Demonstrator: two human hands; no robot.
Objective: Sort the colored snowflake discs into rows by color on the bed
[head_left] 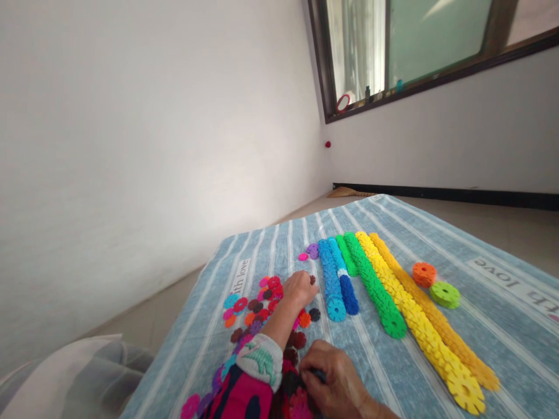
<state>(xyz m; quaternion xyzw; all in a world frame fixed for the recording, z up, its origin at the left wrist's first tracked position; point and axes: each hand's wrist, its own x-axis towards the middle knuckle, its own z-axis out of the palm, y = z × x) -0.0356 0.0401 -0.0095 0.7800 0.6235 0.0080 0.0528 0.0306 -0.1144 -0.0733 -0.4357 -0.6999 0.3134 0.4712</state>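
My left hand (301, 289), below a pink sleeve with a knitted cuff, reaches over a pile of loose notched plastic discs (274, 283). Its fingers are closed, with a small dark brown disc (312, 280) at their tips. Closer to me, my right hand (332, 372) is curled round a black disc (321, 375), partly hidden by the fingers. Red, brown, orange, pink and purple discs lie under and around both hands. An orange disc (304, 319) and another black disc (315, 315) rest between them.
Rows of overlapped discs lie to the right: light blue (331, 279), dark blue (349, 295), green (371, 285), yellow (419, 317) and amber (454, 334). Orange (424, 274) and lime stacks (444, 294) stand beyond. A striped blue cloth (493, 314) covers the table. A white wall (174, 116) rises at left.
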